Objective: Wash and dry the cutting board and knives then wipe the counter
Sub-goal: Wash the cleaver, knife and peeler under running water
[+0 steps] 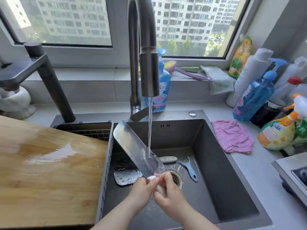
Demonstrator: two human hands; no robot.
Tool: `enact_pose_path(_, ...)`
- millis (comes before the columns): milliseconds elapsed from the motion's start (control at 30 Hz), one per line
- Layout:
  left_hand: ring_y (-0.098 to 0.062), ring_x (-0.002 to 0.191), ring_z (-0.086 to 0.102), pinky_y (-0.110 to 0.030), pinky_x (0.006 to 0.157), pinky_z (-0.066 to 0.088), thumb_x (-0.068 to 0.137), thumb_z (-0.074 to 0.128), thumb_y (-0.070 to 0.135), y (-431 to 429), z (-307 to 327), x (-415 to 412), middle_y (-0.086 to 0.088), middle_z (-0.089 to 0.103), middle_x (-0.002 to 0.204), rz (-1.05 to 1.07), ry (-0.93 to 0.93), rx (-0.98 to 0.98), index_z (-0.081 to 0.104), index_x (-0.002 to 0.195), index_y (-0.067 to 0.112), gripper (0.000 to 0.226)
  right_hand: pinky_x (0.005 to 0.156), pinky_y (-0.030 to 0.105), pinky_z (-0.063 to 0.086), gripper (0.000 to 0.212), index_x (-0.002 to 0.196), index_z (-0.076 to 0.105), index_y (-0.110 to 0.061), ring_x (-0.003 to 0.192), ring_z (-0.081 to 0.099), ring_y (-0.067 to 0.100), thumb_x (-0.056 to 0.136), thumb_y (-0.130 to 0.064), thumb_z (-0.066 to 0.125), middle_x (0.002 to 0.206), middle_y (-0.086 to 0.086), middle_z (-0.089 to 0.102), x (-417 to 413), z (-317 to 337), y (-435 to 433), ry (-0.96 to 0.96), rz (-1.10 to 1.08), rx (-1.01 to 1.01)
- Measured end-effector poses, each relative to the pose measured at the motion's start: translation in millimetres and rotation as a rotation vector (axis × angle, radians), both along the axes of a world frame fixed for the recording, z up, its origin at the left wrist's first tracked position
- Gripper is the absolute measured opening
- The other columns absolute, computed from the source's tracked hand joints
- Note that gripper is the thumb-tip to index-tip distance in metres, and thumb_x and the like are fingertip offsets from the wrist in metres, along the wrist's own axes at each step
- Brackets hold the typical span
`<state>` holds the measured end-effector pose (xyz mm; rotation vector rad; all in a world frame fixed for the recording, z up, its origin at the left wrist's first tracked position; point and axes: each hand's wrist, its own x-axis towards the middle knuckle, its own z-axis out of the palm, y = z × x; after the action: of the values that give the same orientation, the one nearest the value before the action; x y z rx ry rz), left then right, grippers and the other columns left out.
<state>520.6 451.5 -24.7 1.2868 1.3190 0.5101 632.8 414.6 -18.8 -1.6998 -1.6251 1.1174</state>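
A steel cleaver [132,145] tilts up to the left over the sink [207,163], and water from the tall faucet [148,72] runs onto its blade near the handle. My left hand [142,186] and my right hand [171,190] both grip its white handle above the drain. A second knife [127,176] lies wet on the sink floor, and another white handle [167,159] shows behind the blade. The wooden cutting board [49,171] lies wet on the left, over the sink's edge.
A blue peeler [189,168] lies in the sink by the drain. A pink cloth [232,136] rests on the right counter beside spray bottles [279,131]. Blue dish soap [162,90], a brush and a green cloth sit at the window sill. A stove corner [294,176] is at right.
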Motion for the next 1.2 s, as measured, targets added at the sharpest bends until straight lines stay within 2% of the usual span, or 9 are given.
enact_pose_path(100, -0.001, 0.042, 0.036, -0.016, 0.045, 0.027, 0.088, 0.052, 0.035, -2, 8, -3, 0.011, 0.039, 0.036, -0.012, 0.091, 0.073, 0.047, 0.051, 0.016, 0.042, 0.065, 0.006, 0.035, 0.027, 0.074, 0.042, -0.033, 0.071, 0.050, -0.015, 0.062, -0.057, 0.042, 0.073, -0.038, 0.056, 13, 5, 0, -0.048, -0.031, 0.068)
enact_pose_path(200, -0.012, 0.054, 0.040, -0.027, 0.053, 0.027, 0.094, 0.044, 0.031, 2, 16, -11, 0.007, 0.040, 0.052, -0.016, 0.346, 0.192, 0.048, 0.056, 0.013, 0.043, 0.060, 0.013, 0.036, 0.023, 0.075, 0.053, -0.028, 0.063, 0.050, -0.001, 0.069, -0.050, 0.047, 0.064, -0.013, 0.058, 21, 17, 7, 0.125, -0.246, 0.091)
enact_pose_path(400, -0.025, 0.096, 0.058, -0.029, 0.069, 0.038, 0.094, 0.034, 0.035, -8, 34, -14, -0.003, 0.061, 0.093, -0.156, 0.768, 0.289, 0.027, 0.065, 0.022, 0.032, 0.074, 0.013, 0.041, 0.049, 0.110, 0.044, -0.032, 0.092, 0.055, -0.001, 0.070, -0.056, 0.059, 0.101, -0.021, 0.052, -6, 56, 28, 0.184, -0.160, 0.039)
enact_pose_path(467, -0.025, 0.107, 0.056, -0.030, 0.075, 0.039, 0.095, 0.032, 0.035, -12, 34, -12, -0.003, 0.061, 0.114, -0.219, 0.856, 0.316, 0.032, 0.078, 0.019, 0.023, 0.078, 0.020, 0.042, 0.032, 0.106, 0.046, -0.028, 0.090, 0.057, 0.006, 0.082, -0.042, 0.062, 0.096, -0.016, 0.056, -14, 59, 31, 0.131, -0.193, 0.054)
enact_pose_path(533, -0.025, 0.110, 0.056, -0.029, 0.078, 0.040, 0.096, 0.031, 0.036, -14, 33, -15, -0.002, 0.059, 0.119, -0.267, 0.905, 0.342, 0.031, 0.089, 0.019, 0.018, 0.074, 0.023, 0.046, 0.007, 0.088, 0.051, -0.023, 0.082, 0.058, 0.010, 0.087, -0.026, 0.058, 0.083, -0.011, 0.059, -14, 60, 33, 0.157, -0.286, 0.062)
enact_pose_path(667, -0.024, 0.109, 0.056, -0.028, 0.067, 0.030, 0.095, 0.031, 0.043, -14, 30, -22, 0.001, 0.058, 0.119, -0.271, 0.919, 0.424, 0.027, 0.091, 0.019, 0.025, 0.049, 0.016, 0.051, 0.021, 0.076, 0.054, -0.014, 0.053, 0.061, 0.005, 0.090, -0.001, 0.046, 0.070, 0.001, 0.062, -7, 56, 29, 0.440, -0.440, -0.011)
enact_pose_path(1033, -0.017, 0.103, 0.057, -0.026, 0.055, 0.029, 0.083, 0.047, 0.061, 2, 46, -45, 0.009, 0.054, 0.084, -0.277, 0.874, 0.357, 0.027, 0.062, 0.028, 0.044, 0.045, 0.020, 0.052, 0.020, 0.077, 0.049, -0.003, 0.052, 0.061, 0.015, 0.091, 0.007, 0.040, 0.073, 0.014, 0.058, 4, 43, 33, 0.855, -0.566, -0.098)
enact_pose_path(1133, -0.016, 0.103, 0.058, -0.026, 0.062, 0.031, 0.083, 0.046, 0.062, 9, 49, -51, 0.008, 0.058, 0.092, -0.278, 0.927, 0.398, 0.031, 0.065, 0.029, 0.041, 0.058, 0.024, 0.054, 0.012, 0.100, 0.050, -0.001, 0.073, 0.062, 0.024, 0.092, 0.002, 0.042, 0.093, 0.016, 0.059, 5, 37, 41, 0.778, -0.662, -0.124)
enact_pose_path(1200, -0.015, 0.102, 0.058, -0.026, 0.065, 0.032, 0.083, 0.045, 0.064, 12, 48, -56, 0.008, 0.058, 0.093, -0.292, 0.955, 0.414, 0.037, 0.074, 0.031, 0.034, 0.088, 0.031, 0.043, 0.044, 0.135, 0.036, -0.007, 0.107, 0.053, 0.026, 0.092, -0.009, 0.047, 0.124, 0.011, 0.052, 8, 31, 41, 0.563, -0.772, -0.072)
